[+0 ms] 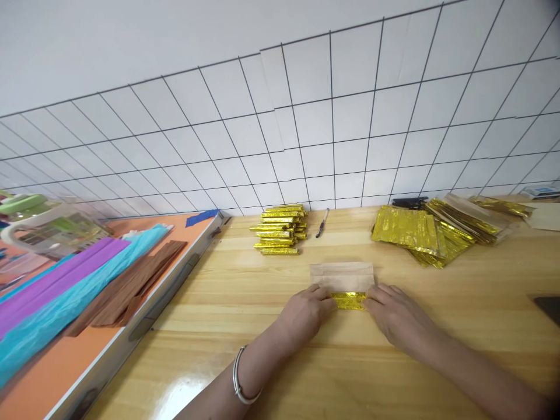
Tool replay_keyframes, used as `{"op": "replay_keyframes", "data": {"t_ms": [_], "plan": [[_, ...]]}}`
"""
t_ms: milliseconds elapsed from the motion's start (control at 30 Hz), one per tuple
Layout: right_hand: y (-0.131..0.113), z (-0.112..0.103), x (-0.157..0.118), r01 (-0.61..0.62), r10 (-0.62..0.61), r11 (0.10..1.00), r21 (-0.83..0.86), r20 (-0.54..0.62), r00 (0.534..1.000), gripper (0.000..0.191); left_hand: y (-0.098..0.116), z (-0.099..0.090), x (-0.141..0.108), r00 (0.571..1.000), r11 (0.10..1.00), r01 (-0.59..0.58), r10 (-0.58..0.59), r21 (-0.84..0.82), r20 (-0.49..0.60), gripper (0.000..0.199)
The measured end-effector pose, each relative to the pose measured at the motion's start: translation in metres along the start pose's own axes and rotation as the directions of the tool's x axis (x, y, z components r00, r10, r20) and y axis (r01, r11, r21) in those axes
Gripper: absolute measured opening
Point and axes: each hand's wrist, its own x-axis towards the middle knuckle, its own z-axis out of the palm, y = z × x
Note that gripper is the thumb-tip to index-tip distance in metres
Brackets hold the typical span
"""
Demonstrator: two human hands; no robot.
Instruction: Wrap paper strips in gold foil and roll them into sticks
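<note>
Two hands work one sheet [342, 275] flat on the table [210, 332]: the left hand [305, 312] and right hand [391, 312] pinch opposite ends of its gold strip [349, 300], the edge nearest the person. Beyond lie stacked gold rolls [280, 230], a pen [322, 223] and, rightward, gold sheets [406, 230].
</note>
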Motion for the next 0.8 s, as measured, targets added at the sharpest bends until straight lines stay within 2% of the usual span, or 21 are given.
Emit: {"op": "replay_keyframes", "data": {"t_ms": [200,333,433,500,600,667,733,767,800], "plan": [[-0.017,0.003,-0.001,0.126,-0.125,0.992,-0.001,0.035,0.991,0.031,0.01,-0.004,-0.004,0.998,0.998,-0.024,0.021,0.051,0.053,0.026],[-0.007,-0.013,0.0,0.067,-0.072,0.995,0.068,0.072,0.995,0.024,0.008,-0.009,-0.005,0.998,1.0,0.003,-0.003,0.007,0.07,0.03],[0.0,-0.022,0.0,0.02,-0.029,0.996,0.083,0.113,0.993,0.023,0.007,-0.006,-0.003,0.999,1.0,0.022,-0.023,0.017,0.05,0.027],[-0.003,-0.025,-0.001,-0.035,0.026,0.998,0.058,0.144,0.989,0.023,0.008,-0.001,0.0,0.999,0.998,0.044,-0.045,0.041,0.021,0.021],[-0.024,-0.03,-0.005,-0.1,0.08,0.992,0.082,0.224,0.971,0.023,0.01,0.006,0.003,0.997,0.995,0.073,-0.07,0.066,-0.04,0.011],[-0.038,-0.038,-0.008,-0.047,-0.035,0.96,0.276,0.288,0.957,0.018,0.01,0.008,0.004,0.994,0.994,0.085,-0.08,0.065,-0.076,0.01],[-0.045,-0.046,-0.009,0.052,-0.241,0.86,0.508,0.314,0.918,0.015,0.01,0.008,0.005,0.991,0.994,0.096,-0.09,0.055,-0.101,0.014],[-0.043,-0.049,-0.008,0.082,-0.289,0.819,0.568,0.286,0.914,0.015,0.01,0.008,0.005,0.99,0.994,0.099,-0.093,0.048,-0.109,0.016],[-0.037,-0.05,-0.007,0.092,-0.271,0.814,0.573,0.234,0.934,0.018,0.01,0.008,0.006,0.989,0.995,0.096,-0.091,0.04,-0.113,0.017]]}}
